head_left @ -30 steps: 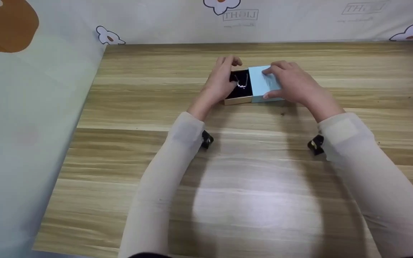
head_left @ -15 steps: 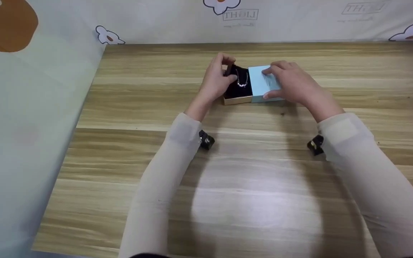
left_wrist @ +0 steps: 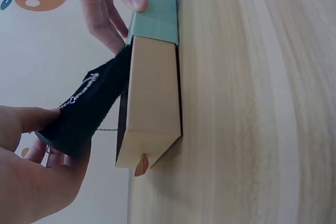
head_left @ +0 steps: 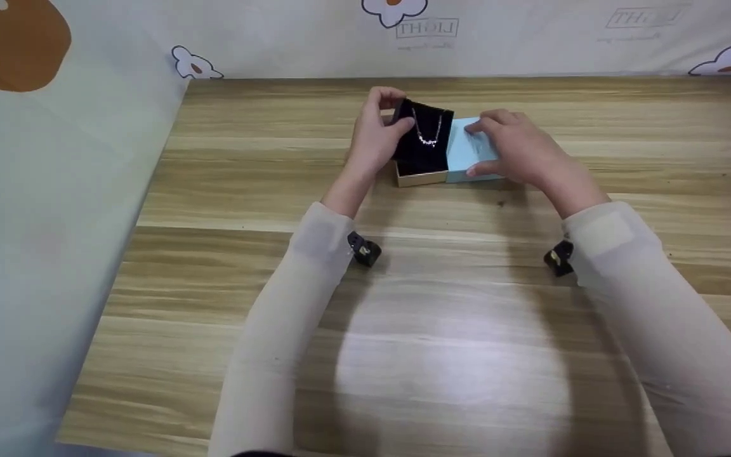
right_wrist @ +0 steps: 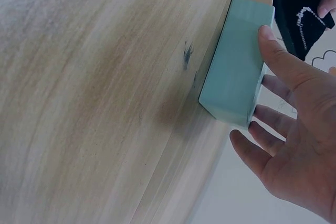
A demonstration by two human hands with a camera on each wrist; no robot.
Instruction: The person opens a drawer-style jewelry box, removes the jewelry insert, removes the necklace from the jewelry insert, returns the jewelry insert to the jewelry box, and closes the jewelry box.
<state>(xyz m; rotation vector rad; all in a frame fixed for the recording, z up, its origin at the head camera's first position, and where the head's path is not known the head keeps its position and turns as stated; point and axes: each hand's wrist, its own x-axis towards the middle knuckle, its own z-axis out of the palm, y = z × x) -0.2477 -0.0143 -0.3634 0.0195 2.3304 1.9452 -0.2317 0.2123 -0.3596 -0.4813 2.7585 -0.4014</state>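
My left hand (head_left: 368,139) pinches the left edge of a black velvet jewelry pad (head_left: 417,153), thumb on top and fingers underneath. A silver necklace (head_left: 428,142) lies across the pad's face. The pad is tilted, raised at the left above the beige box drawer (head_left: 421,180). In the left wrist view a thin chain (left_wrist: 107,129) runs from below the pad to the drawer's edge. My right hand (head_left: 524,147) holds the light blue box sleeve (head_left: 462,155), thumb at its near edge and fingers over the top. The drawer stands pulled out leftward from the sleeve.
A brown ribbon tab (left_wrist: 142,165) sticks out of the drawer's end. Box and sleeve rest on a wood-grain table (head_left: 454,304), near its back edge. A pale printed cloth (head_left: 302,41) hangs behind and to the left. Dark wrist cameras (head_left: 364,249) sit at both cuffs.
The left hand has lifted the black pad up from the drawer, tilting it with the necklace on it. The right hand has stayed in place on the sleeve.
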